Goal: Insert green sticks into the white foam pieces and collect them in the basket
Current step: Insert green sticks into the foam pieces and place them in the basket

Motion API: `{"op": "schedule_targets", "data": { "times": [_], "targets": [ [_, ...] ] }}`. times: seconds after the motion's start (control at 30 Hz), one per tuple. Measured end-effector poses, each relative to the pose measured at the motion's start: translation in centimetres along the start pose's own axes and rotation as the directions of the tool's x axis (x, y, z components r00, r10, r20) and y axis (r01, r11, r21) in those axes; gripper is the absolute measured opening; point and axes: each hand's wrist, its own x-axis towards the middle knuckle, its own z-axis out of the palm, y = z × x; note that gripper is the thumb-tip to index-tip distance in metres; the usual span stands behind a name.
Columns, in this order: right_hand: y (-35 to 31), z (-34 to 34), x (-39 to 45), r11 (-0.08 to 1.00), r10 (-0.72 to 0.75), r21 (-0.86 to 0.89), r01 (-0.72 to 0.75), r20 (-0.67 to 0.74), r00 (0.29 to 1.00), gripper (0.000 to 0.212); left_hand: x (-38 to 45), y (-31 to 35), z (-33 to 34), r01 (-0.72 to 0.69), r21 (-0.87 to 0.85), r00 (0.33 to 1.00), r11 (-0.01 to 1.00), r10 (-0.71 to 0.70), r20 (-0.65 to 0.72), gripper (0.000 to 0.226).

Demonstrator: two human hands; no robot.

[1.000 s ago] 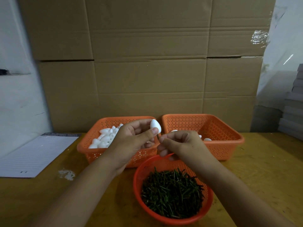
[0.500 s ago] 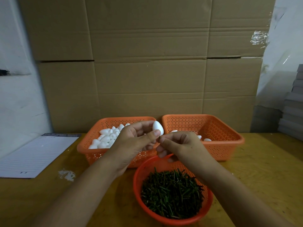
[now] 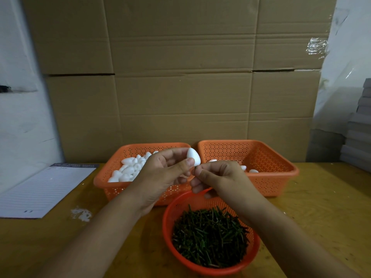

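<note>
My left hand (image 3: pixel 162 173) pinches a white egg-shaped foam piece (image 3: pixel 193 156) between thumb and fingers, above the gap between two orange baskets. My right hand (image 3: pixel 216 176) pinches a short green stick (image 3: pixel 195 167) whose tip meets the underside of the foam piece; most of the stick is hidden by my fingers. The left orange basket (image 3: pixel 112 182) holds many bare white foam pieces (image 3: pixel 130 169). The right orange basket (image 3: pixel 281 173) holds a few white pieces (image 3: pixel 253 171). A round orange bowl (image 3: pixel 170 243) in front is full of green sticks (image 3: pixel 208 235).
A lined white paper pad (image 3: pixel 44 190) lies at the left on the wooden table (image 3: pixel 321 207). White crumbs (image 3: pixel 81 214) lie beside it. Large cardboard boxes (image 3: pixel 180 77) stand directly behind the baskets. Grey stacked items (image 3: pixel 359 127) sit at the far right.
Both hands stayed together above the baskets; the foam piece shifted slightly to the right and the stick was brought up to its underside.
</note>
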Motion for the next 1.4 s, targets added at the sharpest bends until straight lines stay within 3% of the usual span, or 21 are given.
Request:
{"op": "schedule_targets", "data": {
  "times": [0.47,0.57,0.63,0.7,0.8,0.87,1.0,1.13,1.23,1.4],
  "targets": [
    [0.3,0.1,0.1,0.997,0.040,0.069,-0.040,-0.001,0.999,0.018,0.1,0.0,0.0,-0.016,0.001,0.999,1.000,0.016,-0.029,0.047],
    [0.0,-0.5,0.4,0.981,0.095,0.176,-0.085,-0.047,0.994,0.017,0.7,0.2,-1.0,-0.041,0.005,0.990,0.999,0.041,-0.131,0.040],
    [0.0,-1.4,0.7,0.949,0.187,0.277,-0.151,-0.110,0.976,0.016,1.4,0.0,-2.6,-0.055,0.155,0.965,0.986,0.093,-0.245,0.018],
    [0.3,-2.3,1.0,0.917,0.274,0.340,-0.207,-0.164,0.948,0.021,2.0,-0.5,-4.5,-0.040,0.424,0.920,0.905,0.198,-0.337,0.014],
    [1.0,-3.3,1.3,0.879,0.343,0.416,-0.233,-0.214,0.914,0.018,2.0,-1.4,-6.6,0.056,0.725,0.893,0.686,0.290,-0.344,0.014],
    [1.5,-3.6,1.4,0.872,0.354,0.436,-0.222,-0.247,0.902,0.016,1.8,-2.1,-7.5,0.158,0.814,0.922,0.559,0.212,-0.325,0.016],
    [2.2,-4.2,1.6,0.873,0.318,0.461,-0.158,-0.293,0.901,0.017,1.3,-2.8,-7.8,0.321,0.897,0.942,0.303,-0.004,-0.335,0.040],
    [2.3,-4.3,1.9,0.865,0.289,0.490,-0.109,-0.308,0.906,0.025,1.6,-3.1,-7.6,0.353,0.916,0.930,0.191,-0.173,-0.323,0.062],
    [2.4,-4.1,1.9,0.878,0.284,0.460,-0.130,-0.282,0.917,0.021,1.7,-3.4,-7.7,0.321,0.932,0.935,0.167,-0.211,-0.284,0.068],
    [1.9,-3.5,1.3,0.943,0.260,0.245,-0.225,-0.122,0.958,0.023,1.6,-3.4,-7.7,0.346,0.932,0.917,0.106,-0.249,-0.312,0.080]
  ]
}}
